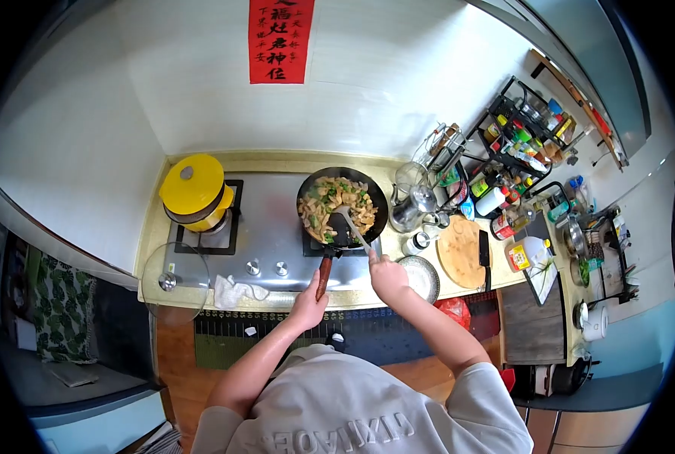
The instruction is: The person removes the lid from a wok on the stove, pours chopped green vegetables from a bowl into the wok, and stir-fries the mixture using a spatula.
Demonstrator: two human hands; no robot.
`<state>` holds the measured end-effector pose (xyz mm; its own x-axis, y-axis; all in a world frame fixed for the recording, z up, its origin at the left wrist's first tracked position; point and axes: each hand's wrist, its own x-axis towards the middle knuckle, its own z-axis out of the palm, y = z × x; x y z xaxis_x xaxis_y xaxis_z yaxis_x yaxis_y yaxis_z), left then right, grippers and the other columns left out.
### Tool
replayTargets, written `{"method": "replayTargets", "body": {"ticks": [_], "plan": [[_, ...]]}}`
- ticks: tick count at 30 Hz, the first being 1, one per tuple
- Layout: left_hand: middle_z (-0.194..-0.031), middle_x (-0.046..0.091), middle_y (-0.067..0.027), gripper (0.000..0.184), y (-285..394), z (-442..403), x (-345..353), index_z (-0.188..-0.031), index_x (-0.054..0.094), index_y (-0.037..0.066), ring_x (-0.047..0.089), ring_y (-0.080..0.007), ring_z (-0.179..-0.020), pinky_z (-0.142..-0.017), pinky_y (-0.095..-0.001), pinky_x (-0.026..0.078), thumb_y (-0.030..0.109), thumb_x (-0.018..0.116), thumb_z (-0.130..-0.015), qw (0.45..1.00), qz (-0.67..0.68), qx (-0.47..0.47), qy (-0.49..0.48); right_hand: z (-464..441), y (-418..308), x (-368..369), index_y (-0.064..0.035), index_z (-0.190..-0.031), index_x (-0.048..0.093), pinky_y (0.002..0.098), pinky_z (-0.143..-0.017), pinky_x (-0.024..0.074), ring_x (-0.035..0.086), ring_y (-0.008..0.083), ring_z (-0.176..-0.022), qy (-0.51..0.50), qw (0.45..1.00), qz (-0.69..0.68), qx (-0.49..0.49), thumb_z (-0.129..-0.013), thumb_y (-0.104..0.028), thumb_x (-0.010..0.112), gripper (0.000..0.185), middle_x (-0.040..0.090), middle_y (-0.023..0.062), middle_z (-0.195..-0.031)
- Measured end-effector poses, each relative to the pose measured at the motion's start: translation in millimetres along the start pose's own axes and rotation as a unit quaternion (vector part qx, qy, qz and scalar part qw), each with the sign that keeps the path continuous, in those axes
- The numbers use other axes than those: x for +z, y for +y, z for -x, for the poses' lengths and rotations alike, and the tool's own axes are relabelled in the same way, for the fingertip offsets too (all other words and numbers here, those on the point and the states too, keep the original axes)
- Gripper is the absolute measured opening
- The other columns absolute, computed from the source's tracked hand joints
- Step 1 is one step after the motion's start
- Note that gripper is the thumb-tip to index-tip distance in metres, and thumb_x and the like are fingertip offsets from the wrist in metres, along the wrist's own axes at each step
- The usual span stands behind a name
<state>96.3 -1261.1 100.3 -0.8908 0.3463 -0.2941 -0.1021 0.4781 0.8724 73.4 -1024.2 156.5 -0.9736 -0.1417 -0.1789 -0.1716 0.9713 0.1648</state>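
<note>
A black wok (380, 198) sits over the right burner, holding pieces of meat mixed with green vegetables (330, 198). My left hand (308, 309) is closed around the wok's reddish-brown handle (324, 277). My right hand (388, 277) grips a spatula (356, 233), whose blade lies in the wok among the food at its near side. Just right of the wok, below my right hand's level on the counter, a patterned plate (422, 277) lies partly hidden by my right forearm.
A yellow lidded pot (192, 189) stands on the left burner. A glass lid (172, 281) and a white cloth (237, 292) lie at the front left. At right are a metal kettle (414, 208), a round cutting board (461, 253), a knife (485, 253) and a rack of bottles (515, 144).
</note>
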Motion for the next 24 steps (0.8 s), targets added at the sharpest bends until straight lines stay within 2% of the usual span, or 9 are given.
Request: {"method": "replayTargets", "body": {"ticks": [5,8,9,12,16,18,22,23,24], "plan": [[-0.107,0.066,-0.0236,0.076,9,3,-5,-0.161,0.018,0.011,0.067,-0.0292,-0.094,-0.087,-0.0349,0.050,0.019,0.059,-0.098,1.000,0.008,-0.021,-0.012,-17,-1,9,0.0000,-0.144,0.046,0.0443,-0.073,0.0596,0.071,0.0365,-0.083,-0.004,0.995,-0.101,0.000,-0.096,-0.006,0.046,0.049,0.067,0.0215,-0.099],[-0.105,0.066,-0.0221,0.075,0,0,1,-0.160,0.018,0.010,0.066,-0.0281,-0.091,-0.084,-0.0349,0.051,0.019,0.059,-0.098,1.000,0.008,-0.008,0.003,-13,13,-4,-0.0019,-0.145,0.046,0.0442,-0.072,0.0593,0.071,0.0352,-0.084,-0.017,0.995,-0.079,-0.054,-0.096,-0.006,0.045,0.049,0.068,0.0197,-0.099],[-0.104,0.066,-0.0204,0.075,-1,-1,2,-0.161,0.018,0.010,0.066,-0.0267,-0.089,-0.083,-0.0345,0.051,0.019,0.058,-0.098,1.000,0.004,-0.003,0.004,-10,20,-13,-0.0053,-0.147,0.044,0.0431,-0.069,0.0593,0.071,0.0325,-0.084,-0.024,0.995,-0.045,-0.080,-0.097,-0.006,0.046,0.051,0.067,0.0174,-0.102],[-0.098,0.069,-0.0247,0.074,-4,-1,4,-0.160,0.019,0.008,0.070,-0.0365,-0.089,-0.082,-0.0403,0.052,0.018,0.057,-0.097,1.000,0.004,0.022,0.020,-5,42,-62,-0.0099,-0.151,0.041,0.0401,-0.066,0.0595,0.072,0.0279,-0.083,-0.091,0.988,0.060,-0.114,-0.098,-0.007,0.045,0.053,0.066,0.0148,-0.104],[-0.098,0.068,-0.0243,0.074,2,2,2,-0.160,0.019,0.008,0.069,-0.0361,-0.089,-0.083,-0.0404,0.052,0.018,0.057,-0.098,1.000,0.012,0.012,0.014,2,72,-131,-0.0155,-0.154,0.038,0.0355,-0.064,0.0597,0.072,0.0206,-0.082,-0.161,0.957,0.187,-0.155,-0.103,-0.012,0.043,0.052,0.066,0.0122,-0.109],[-0.097,0.068,-0.0241,0.074,3,1,1,-0.160,0.018,0.008,0.069,-0.0358,-0.089,-0.083,-0.0403,0.052,0.019,0.057,-0.098,1.000,0.005,0.009,0.013,1,89,-134,-0.0150,-0.154,0.038,0.0354,-0.065,0.0599,0.072,0.0202,-0.083,-0.140,0.936,0.265,-0.187,-0.102,-0.012,0.046,0.053,0.067,0.0131,-0.115],[-0.097,0.068,-0.0240,0.074,0,0,2,-0.160,0.018,0.008,0.069,-0.0356,-0.089,-0.083,-0.0403,0.052,0.019,0.056,-0.098,1.000,0.004,0.012,0.016,0,95,-161,-0.0123,-0.135,0.060,0.0350,-0.066,0.0593,0.073,0.0211,-0.087,-0.116,0.945,0.271,-0.138,-0.098,-0.014,0.054,0.038,0.068,0.0121,-0.116],[-0.097,0.068,-0.0239,0.074,0,1,2,-0.160,0.018,0.008,0.069,-0.0356,-0.089,-0.083,-0.0401,0.052,0.019,0.056,-0.098,1.000,0.007,0.011,0.015,6,95,-169,-0.0130,-0.122,0.069,0.0345,-0.065,0.0585,0.073,0.0217,-0.088,-0.052,0.960,0.238,-0.136,-0.096,-0.014,0.055,0.030,0.071,0.0106,-0.104],[-0.096,0.068,-0.0238,0.074,1,1,2,-0.160,0.018,0.008,0.069,-0.0356,-0.089,-0.083,-0.0400,0.052,0.019,0.056,-0.098,1.000,0.009,0.010,0.013,9,94,-180,-0.0127,-0.119,0.070,0.0348,-0.066,0.0584,0.073,0.0222,-0.087,-0.051,0.967,0.213,-0.132,-0.095,-0.013,0.056,0.028,0.072,0.0107,-0.099]]}}
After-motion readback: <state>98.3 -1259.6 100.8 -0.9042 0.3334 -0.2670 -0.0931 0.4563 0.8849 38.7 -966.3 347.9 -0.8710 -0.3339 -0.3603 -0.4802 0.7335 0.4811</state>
